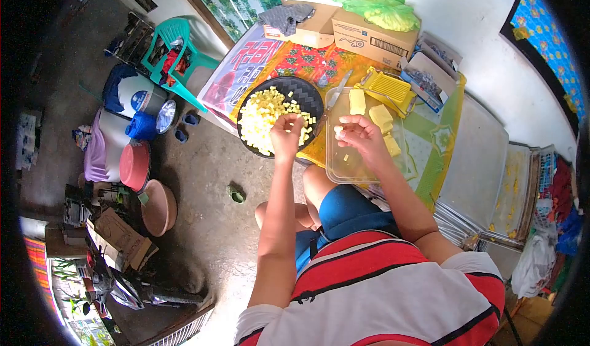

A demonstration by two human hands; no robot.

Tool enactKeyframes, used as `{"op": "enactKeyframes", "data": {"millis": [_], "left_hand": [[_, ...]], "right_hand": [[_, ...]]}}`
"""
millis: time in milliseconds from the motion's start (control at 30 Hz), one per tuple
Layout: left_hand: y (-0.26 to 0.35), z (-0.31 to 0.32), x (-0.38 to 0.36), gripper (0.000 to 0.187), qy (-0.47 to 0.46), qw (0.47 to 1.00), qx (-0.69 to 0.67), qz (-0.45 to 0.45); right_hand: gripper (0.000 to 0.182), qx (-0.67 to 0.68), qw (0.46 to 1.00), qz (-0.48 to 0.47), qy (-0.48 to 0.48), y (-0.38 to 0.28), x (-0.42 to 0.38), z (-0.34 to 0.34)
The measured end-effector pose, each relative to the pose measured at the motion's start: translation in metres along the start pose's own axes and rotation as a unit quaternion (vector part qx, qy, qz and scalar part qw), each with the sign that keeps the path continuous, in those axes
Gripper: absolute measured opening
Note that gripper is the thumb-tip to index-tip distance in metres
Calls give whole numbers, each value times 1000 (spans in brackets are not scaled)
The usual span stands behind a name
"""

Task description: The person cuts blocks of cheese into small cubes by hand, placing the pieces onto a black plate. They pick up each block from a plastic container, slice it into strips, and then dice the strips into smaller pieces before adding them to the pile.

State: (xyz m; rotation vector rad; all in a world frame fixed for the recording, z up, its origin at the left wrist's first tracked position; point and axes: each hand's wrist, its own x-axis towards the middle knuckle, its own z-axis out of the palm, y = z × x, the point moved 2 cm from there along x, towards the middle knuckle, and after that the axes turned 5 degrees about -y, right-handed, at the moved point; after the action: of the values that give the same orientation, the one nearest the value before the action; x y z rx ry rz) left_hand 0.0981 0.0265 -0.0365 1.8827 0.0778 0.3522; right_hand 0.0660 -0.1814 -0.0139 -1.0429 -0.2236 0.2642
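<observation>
Over the right side of a round black woven tray (299, 90), my left hand (287, 136) has its fingers pinched together; what they hold, if anything, is hidden. Small pale yellow cubes (261, 115) are heaped in that tray. My right hand (361, 138) is above a clear plastic container (344, 173), with a small whitish piece (338, 131) between thumb and fingers. Larger yellow blocks (357, 101) lie in the container beside my right hand. A knife (339, 89) rests across the container's upper left edge. Behind it sits a yellow slotted cutter (387, 88).
Cardboard boxes (375, 37) with a green plastic bag (381, 9) stand at the table's back. An open box of packets (425, 83) is at the right. On the floor to the left are a green chair (178, 85), pink basins (158, 208) and a motorcycle (126, 289).
</observation>
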Motion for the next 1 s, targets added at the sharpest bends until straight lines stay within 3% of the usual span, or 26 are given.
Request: {"op": "enactKeyframes", "data": {"millis": [100, 233, 267, 367, 600, 700, 800, 900, 1000], "left_hand": [[-44, -16, 33, 17, 70, 978, 185, 62], [-54, -32, 50, 24, 72, 952, 286, 78], [-58, -35, 52, 27, 49, 955, 289, 41], [-68, -42, 52, 27, 58, 946, 300, 106], [-60, -48, 17, 25, 91, 965, 231, 85], [-43, -43, -5, 24, 108, 973, 199, 31], [-37, -29, -29, 22, 112, 982, 147, 49], [-26, -15, -49, 21, 87, 992, 92, 20], [-28, -13, -54, 20, 84, 993, 80, 14]], "right_hand": [[28, -25, 1000, -11, -5, 2, 1, -5], [26, -34, 999, -4, -6, 14, 7, -14], [25, -39, 999, -1, -2, 17, 8, -17], [24, -41, 999, 8, 23, 22, 13, -19], [25, -73, 996, 39, 37, 67, 70, -18], [23, -108, 994, 9, 6, 103, 111, -19], [22, -231, 971, -57, 3, 120, 139, -11], [21, -173, 984, -14, -36, 118, 152, 2], [23, -120, 993, -13, -5, 98, 141, 11]]}}
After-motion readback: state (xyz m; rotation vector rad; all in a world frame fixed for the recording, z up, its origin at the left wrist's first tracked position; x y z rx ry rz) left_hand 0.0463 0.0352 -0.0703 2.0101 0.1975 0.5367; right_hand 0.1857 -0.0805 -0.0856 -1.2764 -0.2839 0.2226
